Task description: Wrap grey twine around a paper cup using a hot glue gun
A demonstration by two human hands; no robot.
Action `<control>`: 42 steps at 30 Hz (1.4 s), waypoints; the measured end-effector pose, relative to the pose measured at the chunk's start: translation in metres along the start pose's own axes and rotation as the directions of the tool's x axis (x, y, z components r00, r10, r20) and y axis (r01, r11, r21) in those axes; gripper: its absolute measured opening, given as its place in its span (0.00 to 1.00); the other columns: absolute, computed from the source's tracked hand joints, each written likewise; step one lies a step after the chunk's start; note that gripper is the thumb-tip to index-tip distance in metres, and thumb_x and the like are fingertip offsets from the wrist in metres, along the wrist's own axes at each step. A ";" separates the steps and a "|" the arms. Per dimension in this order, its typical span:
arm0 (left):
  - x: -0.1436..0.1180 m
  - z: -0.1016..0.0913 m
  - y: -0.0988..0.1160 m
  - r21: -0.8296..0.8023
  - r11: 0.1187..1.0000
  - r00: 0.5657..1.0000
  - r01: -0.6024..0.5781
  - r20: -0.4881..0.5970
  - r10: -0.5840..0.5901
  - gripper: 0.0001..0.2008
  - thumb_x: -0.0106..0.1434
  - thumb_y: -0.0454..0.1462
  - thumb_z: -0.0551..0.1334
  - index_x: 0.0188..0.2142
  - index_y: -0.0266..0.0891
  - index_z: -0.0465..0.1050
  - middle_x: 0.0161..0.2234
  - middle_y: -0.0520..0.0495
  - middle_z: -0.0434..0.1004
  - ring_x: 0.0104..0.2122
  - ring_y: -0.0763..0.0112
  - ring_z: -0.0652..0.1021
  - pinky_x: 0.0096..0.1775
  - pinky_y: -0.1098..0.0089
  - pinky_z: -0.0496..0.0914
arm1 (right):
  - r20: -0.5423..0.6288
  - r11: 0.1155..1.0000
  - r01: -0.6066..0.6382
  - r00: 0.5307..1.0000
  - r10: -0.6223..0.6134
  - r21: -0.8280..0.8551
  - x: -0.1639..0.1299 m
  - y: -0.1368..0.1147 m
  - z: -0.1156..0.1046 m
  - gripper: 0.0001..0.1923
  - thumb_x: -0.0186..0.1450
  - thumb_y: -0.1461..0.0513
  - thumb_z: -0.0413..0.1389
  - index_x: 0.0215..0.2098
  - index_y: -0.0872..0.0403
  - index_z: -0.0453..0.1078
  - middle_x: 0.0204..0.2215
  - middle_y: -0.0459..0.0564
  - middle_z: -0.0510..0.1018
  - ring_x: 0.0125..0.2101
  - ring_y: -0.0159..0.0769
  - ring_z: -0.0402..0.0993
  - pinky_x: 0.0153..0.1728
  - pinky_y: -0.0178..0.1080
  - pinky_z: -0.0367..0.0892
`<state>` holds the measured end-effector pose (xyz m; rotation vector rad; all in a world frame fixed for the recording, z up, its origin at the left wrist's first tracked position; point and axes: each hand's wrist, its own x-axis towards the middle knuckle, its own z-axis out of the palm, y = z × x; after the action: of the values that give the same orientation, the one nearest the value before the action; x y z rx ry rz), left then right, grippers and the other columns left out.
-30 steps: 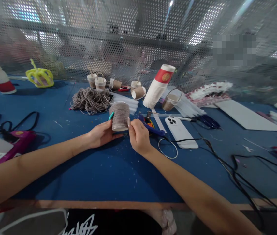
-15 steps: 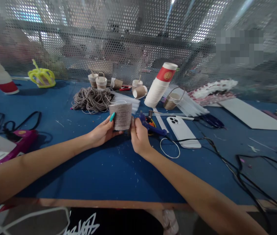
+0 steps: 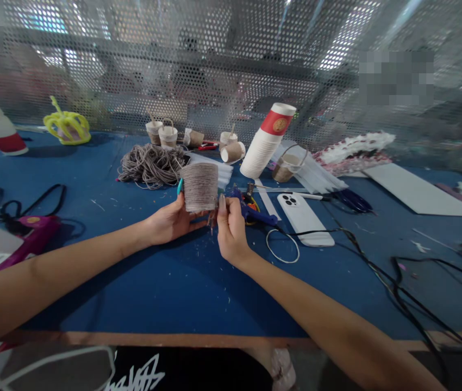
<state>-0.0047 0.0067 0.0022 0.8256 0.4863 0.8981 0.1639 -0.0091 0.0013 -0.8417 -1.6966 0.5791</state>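
Note:
A small cup wrapped in grey-brown cord (image 3: 200, 188) is held up above the blue table. My left hand (image 3: 170, 221) grips it from the left, the thumb with a teal nail along its side and the other fingers under and behind it. My right hand (image 3: 231, 228) is closed at the cup's lower right edge, thumb up against the side; its other fingertips are partly hidden. Just behind the right hand lies a blue glue gun (image 3: 260, 217). A loose heap of the same grey cord (image 3: 151, 165) rests behind the cup.
A leaning stack of paper cups (image 3: 266, 144) stands behind, with several small cord-wrapped cups, including a handled one (image 3: 288, 167). At right lie a white phone (image 3: 305, 220) and black cables (image 3: 373, 266). A magenta device (image 3: 37, 231) is at left; a perforated metal screen (image 3: 198, 70) runs behind.
The cup has risen slightly and tilted, showing less of its top rim. My left thumb has shifted to its left edge, and the fingers beneath have spread a little.

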 end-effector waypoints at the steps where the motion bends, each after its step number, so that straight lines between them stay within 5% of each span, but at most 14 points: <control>1: 0.000 0.000 0.000 -0.006 1.000 1.000 -0.001 -0.006 0.001 0.26 0.55 0.57 0.67 0.48 0.47 0.76 0.56 0.46 0.75 0.61 0.53 0.67 0.59 0.54 0.64 | 0.007 1.000 0.007 1.000 -0.007 0.002 0.000 0.000 0.000 0.12 0.75 0.52 0.42 0.37 0.49 0.55 0.24 0.42 0.63 0.22 0.30 0.62 0.24 0.37 0.61; 20: -0.004 0.007 -0.002 -0.088 0.996 0.999 0.025 -0.043 -0.029 0.26 0.56 0.56 0.67 0.48 0.46 0.76 0.57 0.46 0.73 0.59 0.57 0.68 0.55 0.58 0.66 | 0.029 0.996 0.082 0.996 -0.081 -0.027 0.002 -0.002 -0.002 0.07 0.74 0.57 0.43 0.37 0.49 0.54 0.26 0.42 0.62 0.23 0.30 0.62 0.24 0.36 0.61; 25: 0.002 0.006 0.001 -0.113 0.993 0.993 0.045 -0.099 -0.057 0.22 0.65 0.56 0.59 0.47 0.45 0.75 0.57 0.46 0.74 0.57 0.59 0.70 0.56 0.57 0.67 | 0.055 0.999 0.031 0.998 -0.030 -0.022 0.004 -0.003 -0.003 0.07 0.74 0.59 0.42 0.36 0.49 0.54 0.23 0.40 0.63 0.21 0.28 0.60 0.23 0.35 0.60; 28: 0.006 0.001 0.006 -0.115 0.991 0.988 0.068 -0.129 -0.083 0.23 0.66 0.55 0.56 0.47 0.42 0.75 0.56 0.43 0.75 0.58 0.57 0.71 0.58 0.55 0.66 | 0.089 0.998 0.033 0.996 -0.028 -0.060 0.005 -0.004 -0.004 0.07 0.74 0.59 0.42 0.38 0.50 0.55 0.27 0.43 0.66 0.25 0.30 0.65 0.26 0.36 0.63; 33: 0.010 -0.014 0.015 -0.090 0.996 0.992 0.003 -0.126 -0.014 0.27 0.61 0.56 0.62 0.47 0.36 0.74 0.50 0.37 0.79 0.58 0.50 0.73 0.59 0.51 0.66 | 0.120 0.943 0.214 0.975 -0.189 -0.255 0.007 -0.001 -0.010 0.05 0.71 0.60 0.49 0.44 0.51 0.58 0.37 0.52 0.68 0.38 0.38 0.70 0.36 0.44 0.69; 35: 0.013 -0.019 0.017 -0.020 0.994 0.969 -0.103 -0.226 0.096 0.21 0.55 0.47 0.70 0.44 0.38 0.74 0.44 0.41 0.80 0.54 0.53 0.76 0.58 0.53 0.67 | 0.091 0.916 0.250 0.968 -0.233 -0.313 0.007 0.000 -0.012 0.09 0.70 0.61 0.51 0.47 0.52 0.57 0.42 0.56 0.68 0.44 0.43 0.69 0.40 0.47 0.70; 38: 0.019 -0.023 0.018 0.109 0.945 0.858 -0.308 -0.397 0.326 0.23 0.48 0.31 0.74 0.42 0.43 0.70 0.42 0.49 0.79 0.47 0.62 0.79 0.54 0.57 0.70 | 0.077 0.900 0.277 0.961 -0.266 -0.336 0.006 0.002 -0.012 0.12 0.69 0.64 0.51 0.50 0.51 0.56 0.47 0.58 0.67 0.50 0.46 0.66 0.45 0.52 0.70; 42: 0.028 -0.028 0.022 0.197 0.902 0.766 -0.384 -0.477 0.430 0.25 0.47 0.31 0.73 0.42 0.45 0.65 0.40 0.52 0.77 0.44 0.67 0.79 0.50 0.62 0.72 | 0.153 0.893 0.311 0.949 -0.274 -0.326 0.002 0.002 -0.006 0.14 0.69 0.64 0.50 0.52 0.51 0.55 0.51 0.61 0.65 0.54 0.49 0.64 0.53 0.60 0.66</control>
<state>-0.0192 0.0492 0.0018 0.7817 0.8348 1.5333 0.1697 -0.0065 0.0022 -0.7869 -2.0107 0.1162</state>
